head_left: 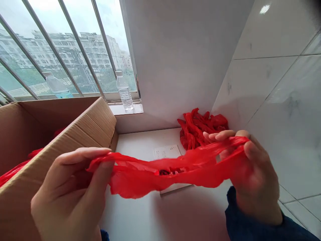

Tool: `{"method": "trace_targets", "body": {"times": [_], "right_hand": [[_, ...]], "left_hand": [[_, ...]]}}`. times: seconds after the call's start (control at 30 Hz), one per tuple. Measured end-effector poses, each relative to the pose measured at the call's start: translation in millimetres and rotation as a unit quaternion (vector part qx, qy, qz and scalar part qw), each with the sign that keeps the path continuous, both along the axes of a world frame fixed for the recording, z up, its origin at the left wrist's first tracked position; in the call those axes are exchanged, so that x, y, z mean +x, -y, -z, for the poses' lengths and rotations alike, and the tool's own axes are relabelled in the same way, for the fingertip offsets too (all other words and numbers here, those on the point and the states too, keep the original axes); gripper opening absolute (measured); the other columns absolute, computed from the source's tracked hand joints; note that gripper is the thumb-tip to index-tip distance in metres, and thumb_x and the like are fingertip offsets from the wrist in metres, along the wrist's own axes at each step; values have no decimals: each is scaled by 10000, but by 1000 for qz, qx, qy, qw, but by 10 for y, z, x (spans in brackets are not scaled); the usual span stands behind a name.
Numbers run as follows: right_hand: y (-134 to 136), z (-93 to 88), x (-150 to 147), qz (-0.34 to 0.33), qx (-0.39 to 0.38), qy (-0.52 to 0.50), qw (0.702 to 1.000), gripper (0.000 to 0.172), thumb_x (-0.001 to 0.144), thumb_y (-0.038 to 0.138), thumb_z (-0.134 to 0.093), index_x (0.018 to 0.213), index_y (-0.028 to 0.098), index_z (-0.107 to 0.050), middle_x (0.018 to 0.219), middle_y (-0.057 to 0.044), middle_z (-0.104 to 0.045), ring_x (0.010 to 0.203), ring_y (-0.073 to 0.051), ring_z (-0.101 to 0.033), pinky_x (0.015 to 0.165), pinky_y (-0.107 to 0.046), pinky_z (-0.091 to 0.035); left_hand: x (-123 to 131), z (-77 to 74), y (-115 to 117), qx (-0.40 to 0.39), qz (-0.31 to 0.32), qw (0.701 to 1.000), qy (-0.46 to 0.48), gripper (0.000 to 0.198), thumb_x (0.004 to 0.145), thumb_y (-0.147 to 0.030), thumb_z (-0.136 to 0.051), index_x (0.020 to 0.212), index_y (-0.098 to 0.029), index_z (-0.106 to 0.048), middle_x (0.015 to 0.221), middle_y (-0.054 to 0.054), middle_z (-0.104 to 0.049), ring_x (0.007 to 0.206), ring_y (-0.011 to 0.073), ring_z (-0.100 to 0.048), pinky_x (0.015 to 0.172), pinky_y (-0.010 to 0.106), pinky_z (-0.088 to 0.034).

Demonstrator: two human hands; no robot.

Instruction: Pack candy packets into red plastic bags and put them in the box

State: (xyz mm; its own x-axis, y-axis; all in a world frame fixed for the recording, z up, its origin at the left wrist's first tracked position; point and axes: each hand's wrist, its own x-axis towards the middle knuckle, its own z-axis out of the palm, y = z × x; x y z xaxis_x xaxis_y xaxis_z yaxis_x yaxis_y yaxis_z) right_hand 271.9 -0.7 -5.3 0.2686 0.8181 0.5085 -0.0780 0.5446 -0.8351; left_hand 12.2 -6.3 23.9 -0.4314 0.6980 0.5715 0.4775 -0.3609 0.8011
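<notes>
A thin red plastic bag [140,180] is stretched sideways in front of me, its two ends pinched. My left hand [72,190] grips one end between thumb and fingers. At the other end, my right hand [255,177] is closed on the bag, with some fingers behind the thin film. Near the middle of the bag, a gap or see-through patch shows something dark that I cannot make out. Beneath the bag lies a flat white object with small print [167,152], partly hidden by it.
A large open cardboard box [92,124] with red material inside stands at the left. Crumpled red plastic bags [200,127] lie in the far right corner of the white tabletop [135,144]. A clear bottle [124,93] is on the sill by the barred window; another bottle [57,85] stands farther left.
</notes>
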Motion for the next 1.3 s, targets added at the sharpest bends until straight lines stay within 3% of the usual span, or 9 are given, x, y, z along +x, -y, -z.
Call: {"method": "trace_targets", "body": {"times": [0.2,0.33,0.4,0.5,0.6,0.77,0.97,1.13,1.3], "right_hand": [[-121,153,-350,-148,-78,-54,985,252,908,377,-680,1146,329,-614,904,-6,-641,578,-127,-553,560,-302,-540],[-92,219,-620,-237,-86,102,962,685,760,308,-847,1372,354,-543,1189,-42,-647,957,-211,-654,825,-352,-573],[-88,236,-713,-232,-37,144,961,549,783,287,-827,1293,331,-629,1251,-36,-636,1128,-236,-612,982,-377,-518],[-111,249,-737,-221,-48,124,966,201,963,337,-622,1124,291,-732,1076,-29,-691,809,-152,-664,777,-309,-560],[-132,262,-672,-237,-121,38,963,294,1006,424,-541,1173,260,-719,830,-15,-689,490,-82,-523,501,-239,-467],[-129,268,-567,-263,-148,-88,949,356,1006,471,-532,1240,233,-655,565,30,-578,467,-100,-484,460,-216,-396],[-204,172,-394,-317,-91,61,942,340,1030,425,-482,908,212,-717,690,-3,-584,518,-92,-403,475,-233,-327],[-185,163,-337,-139,24,350,926,192,957,194,-537,895,203,-718,1111,-77,-568,896,-175,-567,721,-307,-481],[-174,258,-413,7,124,408,905,208,934,79,-537,1025,192,-687,1076,-69,-555,850,-151,-592,683,-284,-494]], "left_hand": [[121,16,-21,-57,157,984,55,86,895,-306,-654,979,-326,-657,894,-41,-674,736,150,-626,573,275,-551],[75,128,-81,-53,354,933,-45,139,935,-220,-623,1017,-317,-678,948,-27,-716,783,137,-676,665,248,-591],[77,172,-101,-36,408,905,-115,218,966,-187,-571,1096,-331,-670,1007,-12,-721,873,155,-682,755,279,-586],[107,237,-150,30,373,907,-192,307,962,-167,-573,1213,-340,-613,1147,19,-677,1068,195,-627,919,351,-530],[168,314,-212,16,336,927,-162,509,886,-241,-709,1333,-334,-482,1296,44,-586,1164,213,-568,975,357,-487],[256,389,-290,-214,557,801,-52,340,966,-336,-609,1283,-247,-521,1060,31,-661,953,165,-622,850,278,-511],[220,446,-439,-301,568,755,127,282,965,-409,-591,845,-155,-577,752,5,-608,674,102,-542,629,198,-440],[229,485,-477,-305,560,733,238,192,950,-353,-629,916,-170,-583,746,-6,-626,644,80,-547,632,174,-441],[200,434,-454,-319,551,714,291,270,976,-434,-564,1027,-178,-633,852,46,-678,739,126,-614,652,196,-485]]}}
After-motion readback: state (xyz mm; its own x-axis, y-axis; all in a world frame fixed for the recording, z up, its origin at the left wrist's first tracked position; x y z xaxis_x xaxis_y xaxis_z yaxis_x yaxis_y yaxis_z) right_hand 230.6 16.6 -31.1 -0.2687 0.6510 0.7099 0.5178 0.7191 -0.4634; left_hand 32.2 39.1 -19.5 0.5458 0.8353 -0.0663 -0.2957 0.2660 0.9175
